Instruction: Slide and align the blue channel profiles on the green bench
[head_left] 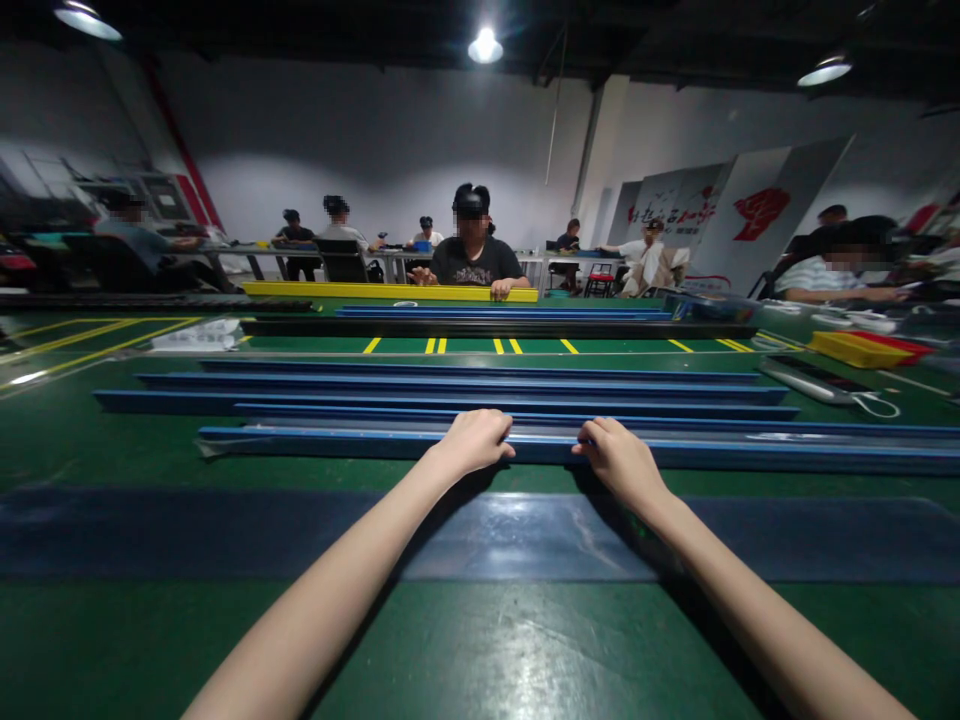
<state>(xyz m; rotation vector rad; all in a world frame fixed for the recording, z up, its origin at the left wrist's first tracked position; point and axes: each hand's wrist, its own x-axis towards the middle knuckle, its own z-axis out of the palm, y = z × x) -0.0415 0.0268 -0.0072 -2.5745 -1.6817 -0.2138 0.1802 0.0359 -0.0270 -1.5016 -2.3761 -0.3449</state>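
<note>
A long blue plastic channel (375,442) lies across the green table in front of me, with a pale, shiny strip or film (795,437) along its inside. My left hand (477,438) is closed over its near wall, fingers curled inward and thumb toward the front. A short way to the right, my right hand (616,458) grips the same channel with bent fingers. The fingertips of both hands are partly hidden. Between the hands and my forearms, a wide clear plastic sheet (495,535) lies flat on the table.
Behind my channel lie more blue channels (450,393). Beyond them is a long black bar (480,328). At the right are a phone-like device (814,378) and a yellow tray (855,348). Across the table a person (476,262) handles a yellow channel (390,292).
</note>
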